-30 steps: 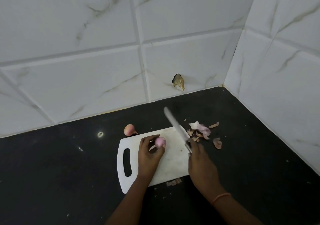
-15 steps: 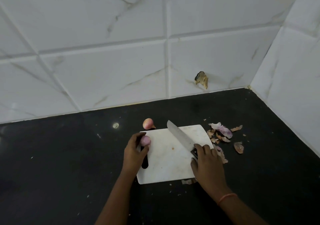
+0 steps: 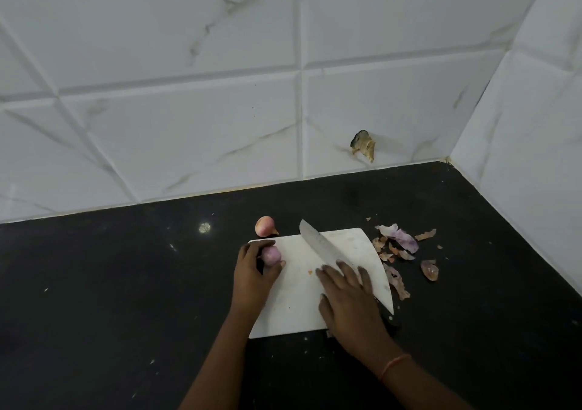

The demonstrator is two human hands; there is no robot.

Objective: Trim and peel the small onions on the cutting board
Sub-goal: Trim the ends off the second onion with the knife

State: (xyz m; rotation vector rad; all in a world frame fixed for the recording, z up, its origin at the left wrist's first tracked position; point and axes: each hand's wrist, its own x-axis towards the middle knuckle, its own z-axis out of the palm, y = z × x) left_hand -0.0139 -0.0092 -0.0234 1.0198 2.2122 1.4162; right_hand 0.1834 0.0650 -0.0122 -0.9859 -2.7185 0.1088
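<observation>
1. Spreading under both hands is the black desk, with a white tiled wall behind it.
2. On the desk lies the white cutting board, between the two hands and partly under each of them.
3. The knife lies flat on the board, its blade pointing away from the right hand towards the far edge and its dark handle hidden under that hand's palm.
4. The right hand rests flat on the knife with fingers straight and spread, pressing rather than gripping.
5. The left hand sits at the board's left edge, its fingers and thumb curled round a purple onion that looks already skinned.
6. A second onion, pinkish and seemingly unpeeled with its tip on, sits on the desk just beyond the left hand, off the board's far edge.
7. Loose peels lie scattered on the desk beyond and to the outer side of the right hand.
8. Judging by this, one onion is about finished and the knife is parked; the next move calls for putting the held onion aside, bringing the far one onto the board, and taking a proper grip on the knife handle.
</observation>
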